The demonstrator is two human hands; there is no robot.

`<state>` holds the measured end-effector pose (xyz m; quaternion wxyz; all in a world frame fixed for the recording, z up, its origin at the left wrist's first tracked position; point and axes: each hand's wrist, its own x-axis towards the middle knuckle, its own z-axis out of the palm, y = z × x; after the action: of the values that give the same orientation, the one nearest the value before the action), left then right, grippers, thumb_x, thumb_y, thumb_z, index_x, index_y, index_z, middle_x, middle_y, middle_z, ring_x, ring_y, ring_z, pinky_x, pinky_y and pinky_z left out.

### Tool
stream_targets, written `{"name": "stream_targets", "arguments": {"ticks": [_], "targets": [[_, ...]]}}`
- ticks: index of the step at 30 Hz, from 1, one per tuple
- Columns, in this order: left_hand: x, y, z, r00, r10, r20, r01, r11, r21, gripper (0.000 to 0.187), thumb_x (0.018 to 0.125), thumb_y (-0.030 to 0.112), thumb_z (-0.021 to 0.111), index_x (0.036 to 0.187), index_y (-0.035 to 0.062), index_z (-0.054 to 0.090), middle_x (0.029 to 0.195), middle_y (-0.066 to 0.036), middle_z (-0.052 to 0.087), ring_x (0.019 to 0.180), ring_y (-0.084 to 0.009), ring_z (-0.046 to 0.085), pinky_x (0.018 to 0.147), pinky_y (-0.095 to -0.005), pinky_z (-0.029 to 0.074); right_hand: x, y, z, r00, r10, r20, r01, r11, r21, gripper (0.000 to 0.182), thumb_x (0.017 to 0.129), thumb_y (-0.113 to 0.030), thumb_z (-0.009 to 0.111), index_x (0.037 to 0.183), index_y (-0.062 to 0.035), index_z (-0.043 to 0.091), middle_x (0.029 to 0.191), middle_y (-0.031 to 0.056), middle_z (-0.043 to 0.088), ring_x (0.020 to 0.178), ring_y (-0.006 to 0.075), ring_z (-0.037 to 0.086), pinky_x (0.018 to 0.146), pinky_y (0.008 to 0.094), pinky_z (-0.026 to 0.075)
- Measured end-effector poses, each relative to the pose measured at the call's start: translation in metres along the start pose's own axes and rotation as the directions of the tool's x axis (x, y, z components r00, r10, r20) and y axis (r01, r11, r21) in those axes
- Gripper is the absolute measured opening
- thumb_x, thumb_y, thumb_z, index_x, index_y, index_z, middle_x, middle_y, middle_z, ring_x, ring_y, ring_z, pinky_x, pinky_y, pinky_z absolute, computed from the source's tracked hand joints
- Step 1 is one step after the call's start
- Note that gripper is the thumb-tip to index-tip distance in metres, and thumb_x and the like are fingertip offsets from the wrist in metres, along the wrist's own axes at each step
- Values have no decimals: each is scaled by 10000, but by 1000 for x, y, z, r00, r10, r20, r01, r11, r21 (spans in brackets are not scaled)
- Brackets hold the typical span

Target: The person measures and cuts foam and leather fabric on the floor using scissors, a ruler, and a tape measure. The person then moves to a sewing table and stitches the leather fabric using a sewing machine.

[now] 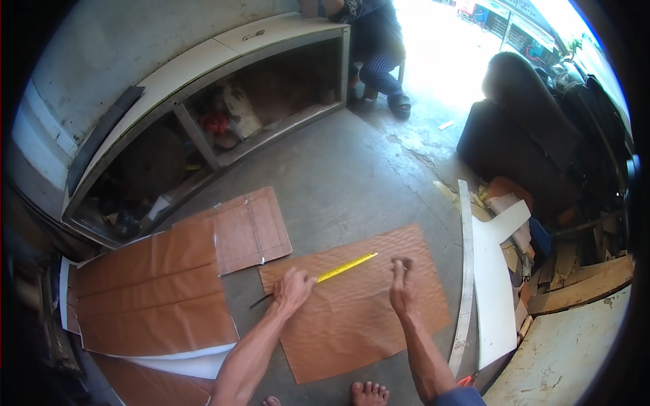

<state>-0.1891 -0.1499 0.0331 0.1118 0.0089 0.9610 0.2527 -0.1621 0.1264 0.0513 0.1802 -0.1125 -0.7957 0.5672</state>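
Toward five o'clock on the floor (318,179) lies a brown sheet (362,331) — over it, the left hand (294,289) pinches a yellow tape measure (345,268) pointing to two o'clock; the right hand (404,291), at three, is blurred, its grip unclear.

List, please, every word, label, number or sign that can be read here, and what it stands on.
No text can be read for certain.
Tape: markings too small to read.
Sign at upper right: lettering too blurred to read.
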Motion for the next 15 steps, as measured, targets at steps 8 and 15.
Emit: {"name": "stream_targets", "arguments": {"ticks": [8, 15], "targets": [[-172, -59, -9, 934, -356, -43, 340, 917, -208, 393, 937, 342, 669, 1143, 9, 637, 807, -151, 660, 795, -348, 665, 737, -448, 505, -279, 0, -64, 390, 871, 298, -284, 422, -861, 578, 1035, -527, 242, 1478, -174, 351, 1481, 99, 454, 1342, 329, 427, 1162, 529, 205], [-206, -50, -21, 987, 59, 147, -99, 954, 282, 482, 925, 305, 672, 1246, -41, 575, 1175, -249, 636, 1103, -404, 614, 907, -503, 487, -316, -9, -67, 373, 805, 460, -60, 516, -854, 621, 1036, -571, 251, 1567, -250, 283, 1612, 84, 357, 1460, 352, 350, 1232, 535, 146]]}}
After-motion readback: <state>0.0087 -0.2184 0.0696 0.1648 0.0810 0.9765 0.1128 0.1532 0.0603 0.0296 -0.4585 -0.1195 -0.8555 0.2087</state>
